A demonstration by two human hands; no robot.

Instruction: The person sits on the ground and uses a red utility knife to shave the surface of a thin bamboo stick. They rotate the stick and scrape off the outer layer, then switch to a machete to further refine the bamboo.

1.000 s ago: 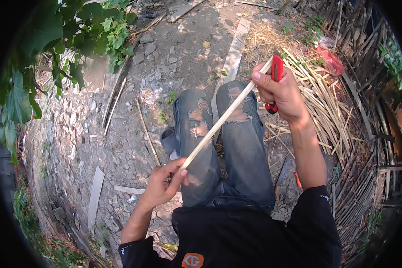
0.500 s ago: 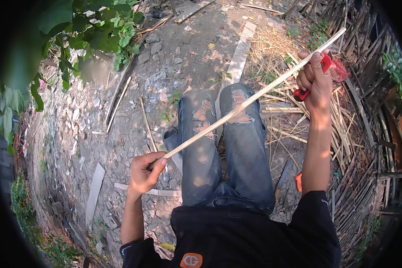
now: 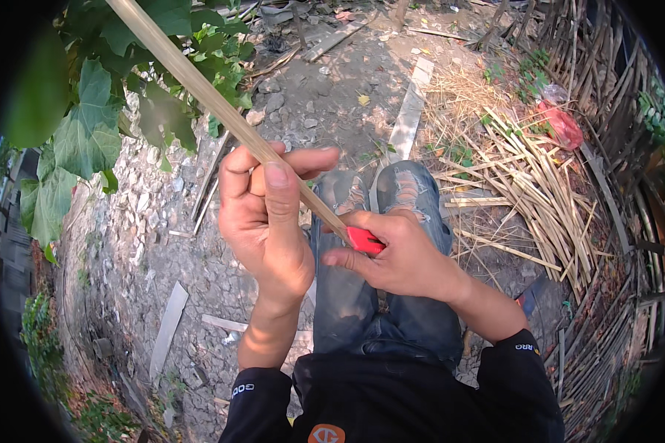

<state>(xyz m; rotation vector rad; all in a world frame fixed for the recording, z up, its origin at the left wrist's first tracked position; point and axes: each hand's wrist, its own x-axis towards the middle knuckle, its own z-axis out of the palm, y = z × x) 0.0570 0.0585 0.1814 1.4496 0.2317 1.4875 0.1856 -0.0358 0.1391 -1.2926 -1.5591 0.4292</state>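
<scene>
A long, pale wooden stick [image 3: 192, 77] slants up and left from my lap toward the leaves. My left hand [image 3: 262, 229] grips it partway along, the thumb lying over it and the index finger stretched out beyond. At the stick's lower end, my right hand [image 3: 414, 255] is closed around a small red hand tool [image 3: 364, 241] with a dark part showing. The tool touches or nearly touches the stick there; my fingers hide most of it, so its exact kind does not show. Both hands are above my jeans-clad knees [image 3: 347, 273].
Split sticks [image 3: 539, 192] lie piled at the right, near a red plastic bag [image 3: 561, 125]. Flat boards [image 3: 410, 111] rest on the cracked ground. Broad leaves [image 3: 89, 125] hang close at the upper left. A stick fence [image 3: 606, 66] borders the right side.
The stick has swung from slanting up right to slanting up left. My right hand has come down to my lap with the red tool; my left hand has risen and now grips farther along.
</scene>
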